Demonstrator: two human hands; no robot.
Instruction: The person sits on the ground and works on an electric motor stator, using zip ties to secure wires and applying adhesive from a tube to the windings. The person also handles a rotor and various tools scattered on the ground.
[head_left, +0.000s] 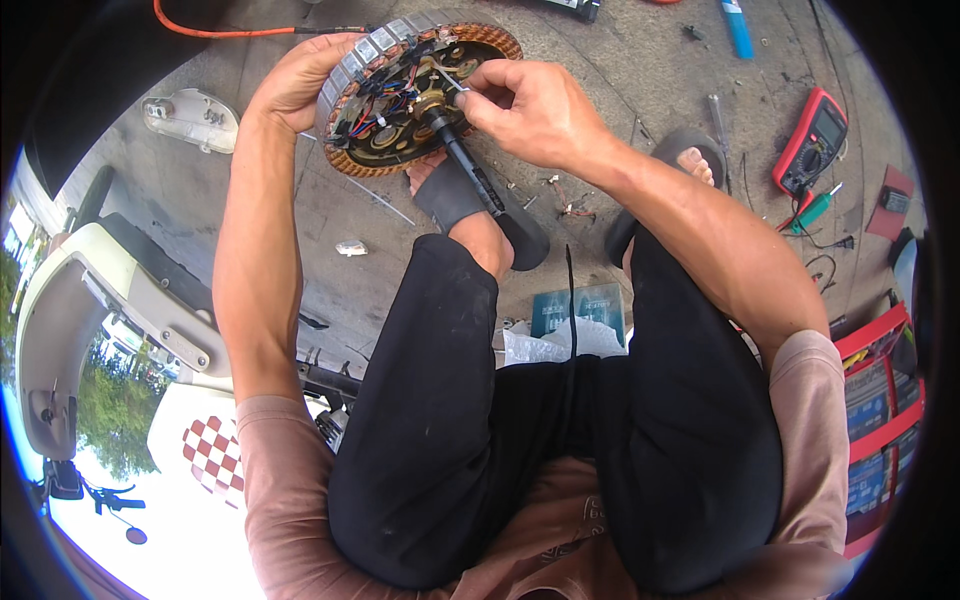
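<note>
My left hand (300, 82) grips the rim of a hub motor stator (386, 139), which is tilted with its inner face towards me. Copper windings (487, 37) ring that face, and several coloured wires (379, 105) run across it. The dark axle (469, 165) slants down from the hub over my sandalled foot. Between the thumb and forefinger of my right hand (536, 109) is a thin pale strip (450, 77), possibly a cable tie. Its far end reaches in by the wires near the hub; I cannot tell whether it is fastened there.
On the paving to the right lie a red multimeter (811, 141), a green-handled screwdriver (817, 208) and a clear-handled screwdriver (718, 124). A red rack (877, 442) stands at the lower right. A cream scooter (142, 300) stands to my left, near a pale cover (191, 120).
</note>
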